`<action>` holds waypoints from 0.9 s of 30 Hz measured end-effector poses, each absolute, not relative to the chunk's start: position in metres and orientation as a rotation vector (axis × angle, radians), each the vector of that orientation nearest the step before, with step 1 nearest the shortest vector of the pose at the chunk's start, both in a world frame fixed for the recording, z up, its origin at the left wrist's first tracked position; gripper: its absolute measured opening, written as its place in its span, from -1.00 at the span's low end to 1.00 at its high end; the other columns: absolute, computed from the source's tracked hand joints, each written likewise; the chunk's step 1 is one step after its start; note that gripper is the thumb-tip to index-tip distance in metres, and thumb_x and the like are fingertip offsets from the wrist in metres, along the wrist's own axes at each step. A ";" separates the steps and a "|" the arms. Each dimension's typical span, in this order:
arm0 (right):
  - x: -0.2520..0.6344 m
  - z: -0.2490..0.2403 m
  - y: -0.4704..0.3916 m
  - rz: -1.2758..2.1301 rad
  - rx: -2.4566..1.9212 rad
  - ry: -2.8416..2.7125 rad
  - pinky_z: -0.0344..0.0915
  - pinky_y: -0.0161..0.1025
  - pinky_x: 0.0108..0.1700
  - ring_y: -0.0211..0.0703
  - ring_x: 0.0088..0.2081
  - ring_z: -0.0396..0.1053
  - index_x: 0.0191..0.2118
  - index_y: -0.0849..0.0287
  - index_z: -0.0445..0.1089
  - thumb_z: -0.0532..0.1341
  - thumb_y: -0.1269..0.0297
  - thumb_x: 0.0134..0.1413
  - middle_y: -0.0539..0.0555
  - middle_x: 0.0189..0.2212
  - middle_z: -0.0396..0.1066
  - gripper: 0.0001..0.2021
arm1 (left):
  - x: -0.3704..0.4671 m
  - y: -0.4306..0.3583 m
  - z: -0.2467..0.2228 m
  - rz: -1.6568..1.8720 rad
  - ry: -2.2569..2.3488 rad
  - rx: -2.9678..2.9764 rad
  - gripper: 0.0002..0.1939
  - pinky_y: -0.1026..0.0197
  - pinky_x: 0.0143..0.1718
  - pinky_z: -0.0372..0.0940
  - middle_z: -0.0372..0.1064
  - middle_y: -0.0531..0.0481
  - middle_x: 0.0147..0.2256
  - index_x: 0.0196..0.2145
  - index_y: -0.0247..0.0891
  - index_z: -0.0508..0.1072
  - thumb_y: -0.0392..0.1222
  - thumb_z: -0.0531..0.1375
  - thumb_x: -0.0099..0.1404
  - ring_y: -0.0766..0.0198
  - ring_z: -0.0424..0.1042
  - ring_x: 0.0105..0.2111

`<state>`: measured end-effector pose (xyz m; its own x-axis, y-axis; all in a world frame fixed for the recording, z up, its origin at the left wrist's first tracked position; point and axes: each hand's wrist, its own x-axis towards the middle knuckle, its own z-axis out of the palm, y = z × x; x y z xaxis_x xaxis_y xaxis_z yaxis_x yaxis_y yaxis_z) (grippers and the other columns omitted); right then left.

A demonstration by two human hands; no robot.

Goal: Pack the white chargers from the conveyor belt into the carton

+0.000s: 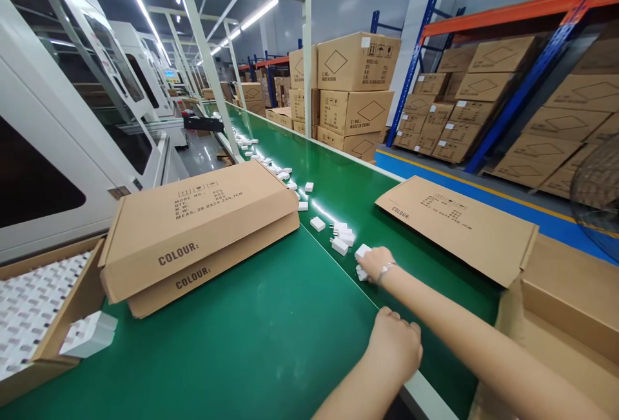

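My right hand [378,263], with a bracelet at the wrist, reaches over the green conveyor belt [353,188]. Its fingers are closed on a white charger plug [362,251]; another white plug [361,273] lies just below the fingers. My left hand [395,345] is curled into a fist near the belt's edge, fingers turned away, so anything inside is hidden. Just beyond my right hand is a small cluster of white plugs [344,235], some with metal prongs showing. A single plug [317,223] lies farther up, and several more trail into the distance.
Two stacked cardboard boxes [203,226] rest on the green worktop [251,330]. An open carton [91,278] of white plugs is at left, beside a loose block of plugs [91,335]. A cardboard box [459,230] and an open box [570,323] are at right. White machines line the left.
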<state>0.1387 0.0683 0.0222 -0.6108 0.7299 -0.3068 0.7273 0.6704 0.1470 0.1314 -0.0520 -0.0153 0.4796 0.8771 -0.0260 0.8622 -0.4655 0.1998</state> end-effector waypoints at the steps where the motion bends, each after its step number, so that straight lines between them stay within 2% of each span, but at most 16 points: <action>1: 0.152 0.023 0.067 -0.012 1.178 2.563 0.31 -0.08 -0.20 -0.14 -0.23 0.35 -0.13 0.21 0.31 0.15 0.14 0.09 0.08 -0.21 0.36 -0.71 | 0.131 -0.053 -0.012 0.130 1.511 2.538 -0.81 0.13 -0.35 0.13 0.42 -0.13 -0.49 -0.35 -0.38 0.40 -0.22 0.05 0.19 0.16 0.38 -0.40; 5: 0.203 0.016 0.054 -0.151 1.336 2.626 0.30 -0.21 -0.33 -0.08 -0.26 0.38 -0.11 0.06 0.31 0.14 -0.03 0.01 0.05 -0.25 0.42 -0.63 | 0.128 -0.055 -0.005 0.189 1.508 2.546 -0.83 0.13 -0.35 0.14 0.43 -0.12 -0.47 -0.39 -0.37 0.39 -0.24 0.04 0.18 0.17 0.39 -0.40; 8: 0.223 0.003 0.042 -0.229 1.448 2.676 0.27 -0.29 -0.35 -0.11 -0.23 0.38 -0.09 0.03 0.29 0.06 -0.05 0.06 0.05 -0.20 0.42 -0.62 | 0.128 -0.056 -0.007 0.216 1.527 2.552 -0.82 0.12 -0.32 0.15 0.44 -0.12 -0.45 -0.41 -0.35 0.40 -0.24 0.03 0.19 0.15 0.39 -0.37; 11: 0.229 -0.002 0.032 -0.254 1.498 2.718 0.26 -0.27 -0.35 -0.09 -0.24 0.38 -0.09 0.03 0.29 0.07 -0.07 0.02 0.05 -0.20 0.41 -0.61 | 0.128 -0.057 -0.009 0.230 1.545 2.564 -0.82 0.11 -0.26 0.17 0.44 -0.12 -0.44 -0.41 -0.34 0.41 -0.23 0.04 0.18 0.14 0.39 -0.35; 16: 0.234 0.007 0.020 -0.174 1.567 2.774 0.24 -0.19 -0.40 0.10 -0.10 0.26 0.11 0.20 0.08 0.12 -0.03 -0.06 0.22 -0.12 0.33 -0.36 | 0.128 -0.058 -0.012 0.260 1.551 2.607 -0.82 0.12 -0.19 0.18 0.46 -0.13 -0.44 -0.41 -0.35 0.43 -0.23 0.05 0.17 0.15 0.40 -0.33; 19: 0.235 0.007 0.016 -0.199 1.479 2.843 0.23 -0.21 -0.36 0.07 -0.05 0.21 0.14 0.20 0.04 0.06 -0.03 0.00 0.23 -0.07 0.29 -0.38 | 0.128 -0.057 -0.013 0.289 1.529 2.657 -0.84 0.13 -0.18 0.18 0.46 -0.11 -0.46 -0.43 -0.33 0.45 -0.27 0.07 0.14 0.17 0.40 -0.35; 21: 0.232 0.002 0.015 -0.264 1.427 2.870 0.20 -0.22 -0.34 0.05 -0.09 0.25 0.06 0.16 0.16 0.03 -0.01 0.03 0.19 -0.12 0.33 -0.49 | 0.128 -0.056 -0.014 0.302 1.541 2.674 -0.85 0.13 -0.17 0.17 0.46 -0.12 -0.48 -0.44 -0.34 0.45 -0.28 0.08 0.12 0.16 0.41 -0.34; 24: 0.224 -0.006 0.019 -0.412 1.518 2.857 0.17 -0.20 -0.36 0.05 -0.27 0.34 -0.19 0.17 0.32 0.04 -0.01 0.03 0.18 -0.32 0.39 -0.63 | 0.128 -0.056 -0.015 0.304 1.569 2.650 -0.85 0.12 -0.19 0.17 0.44 -0.13 -0.52 -0.47 -0.35 0.44 -0.27 0.09 0.11 0.15 0.41 -0.38; 27: 0.221 -0.004 0.025 -0.679 1.715 2.825 0.14 -0.20 -0.38 0.01 -0.40 0.34 -0.41 0.15 0.30 0.08 -0.04 -0.04 0.10 -0.52 0.36 -0.67 | 0.128 -0.056 -0.015 0.292 1.565 2.623 -0.84 0.13 -0.29 0.18 0.42 -0.10 -0.55 -0.49 -0.34 0.41 -0.28 0.06 0.13 0.19 0.40 -0.46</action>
<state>0.2207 0.0253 -0.0043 -0.4634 0.8861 -0.0093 0.7935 0.4103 -0.4494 0.1279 -0.0565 -0.0153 0.4624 0.8778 0.1250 0.8639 -0.4778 0.1595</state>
